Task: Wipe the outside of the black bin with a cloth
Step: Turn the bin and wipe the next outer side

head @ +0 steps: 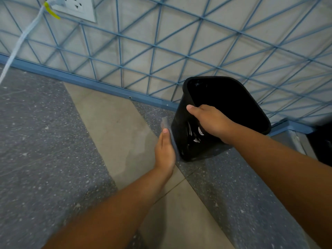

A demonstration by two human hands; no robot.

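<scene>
Fingers of the left hand [165, 150] lie straight, pressing a grey cloth [168, 131] on the black bin [185, 126], right of centre; the right hand [210, 121] clasps its rim. Tilted, it might slip.

Head view, single camera: sitting at head height, looking forward and steeply down over both forearms. Facing the wall [179, 33] with its blue wire grid [154, 45], which is filling the upper frame; the floor [45, 141] is filling the lower. Framing the bin [181, 123] close, right of centre, at arm's reach. Wide-angle lens is bending straight lines near the edges.
</scene>
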